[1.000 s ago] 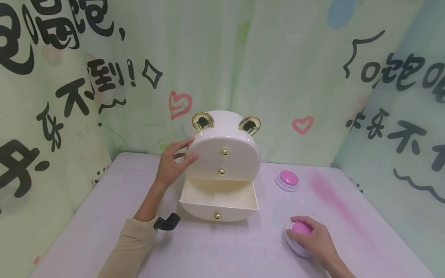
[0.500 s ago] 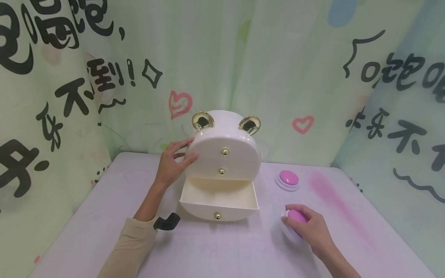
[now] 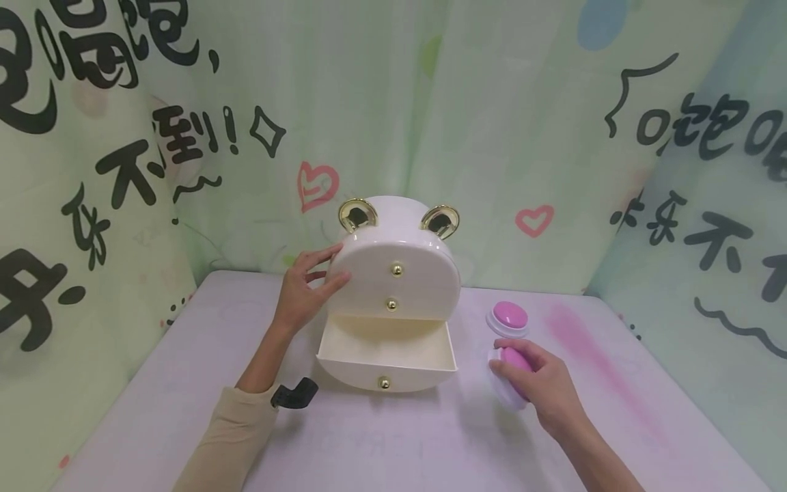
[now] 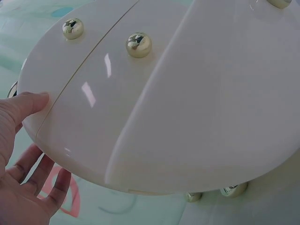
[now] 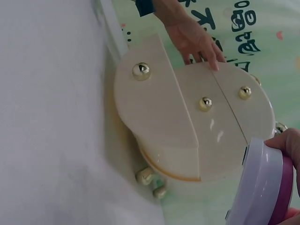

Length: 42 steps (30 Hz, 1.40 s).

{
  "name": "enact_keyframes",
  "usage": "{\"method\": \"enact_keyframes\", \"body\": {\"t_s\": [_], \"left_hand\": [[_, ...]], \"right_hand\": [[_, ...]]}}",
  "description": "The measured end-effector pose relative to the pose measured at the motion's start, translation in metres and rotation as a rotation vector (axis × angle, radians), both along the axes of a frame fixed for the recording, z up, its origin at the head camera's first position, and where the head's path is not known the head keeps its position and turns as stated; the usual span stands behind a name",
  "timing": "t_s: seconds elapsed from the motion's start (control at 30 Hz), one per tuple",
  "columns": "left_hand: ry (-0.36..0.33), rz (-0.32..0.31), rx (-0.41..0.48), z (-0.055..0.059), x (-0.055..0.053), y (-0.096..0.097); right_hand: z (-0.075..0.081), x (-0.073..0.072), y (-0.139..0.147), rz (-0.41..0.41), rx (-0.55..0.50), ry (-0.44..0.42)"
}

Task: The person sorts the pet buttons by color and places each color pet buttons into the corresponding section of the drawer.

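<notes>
A glossy white storage box [image 3: 424,287] with round gold knobs and two gold-rimmed, eye-like discs on top stands on the table. Its bottom drawer [image 3: 353,374] is pulled out, and no contents show inside. My left hand [image 3: 301,290] holds the box's left side, thumb [image 4: 33,102] on the front face and fingers around the edge. In my right hand [image 3: 553,393] is a round pink-and-white push button [image 5: 258,187], gripped by its rim. It is tilted and lifted off the table, right of the drawer. A matching push button [image 3: 510,316] lies flat just behind it.
The table has a pale cloth [image 3: 393,444] with a pink streak [image 3: 599,355] on the right. Printed curtains [image 3: 393,102] close off the back and both sides. A black strap piece [image 3: 295,394] sticks out from my left wrist.
My right hand has raised the push button off the table and carried it forward and left, closer to the drawer and the other button. The left hand has stayed on the box.
</notes>
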<state>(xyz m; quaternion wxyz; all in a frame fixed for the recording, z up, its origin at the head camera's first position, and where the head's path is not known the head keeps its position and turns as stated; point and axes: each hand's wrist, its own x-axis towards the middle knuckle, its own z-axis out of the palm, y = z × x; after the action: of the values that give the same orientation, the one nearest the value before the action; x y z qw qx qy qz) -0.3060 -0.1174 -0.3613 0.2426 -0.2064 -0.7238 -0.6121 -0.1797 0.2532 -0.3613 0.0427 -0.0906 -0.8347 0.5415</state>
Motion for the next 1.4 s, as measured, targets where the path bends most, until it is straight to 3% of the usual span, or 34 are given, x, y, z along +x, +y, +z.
{"method": "enact_keyframes", "body": {"t_s": [0.3, 0.63, 1.2, 1.4], "left_hand": [[-0.002, -0.004, 0.0, 0.002, 0.002, 0.0], [0.0, -0.012, -0.007, 0.0, 0.002, -0.002], [-0.001, -0.007, -0.009, -0.002, 0.0, 0.0], [-0.012, 0.006, -0.014, 0.004, 0.005, 0.002]], "right_hand": [[0.011, -0.002, -0.021, 0.07, -0.101, 0.119], [0.015, -0.009, -0.043, 0.093, -0.053, 0.204], [0.014, -0.026, -0.074, 0.135, -0.098, 0.202], [0.012, -0.032, -0.082, 0.148, -0.08, 0.232]]}}
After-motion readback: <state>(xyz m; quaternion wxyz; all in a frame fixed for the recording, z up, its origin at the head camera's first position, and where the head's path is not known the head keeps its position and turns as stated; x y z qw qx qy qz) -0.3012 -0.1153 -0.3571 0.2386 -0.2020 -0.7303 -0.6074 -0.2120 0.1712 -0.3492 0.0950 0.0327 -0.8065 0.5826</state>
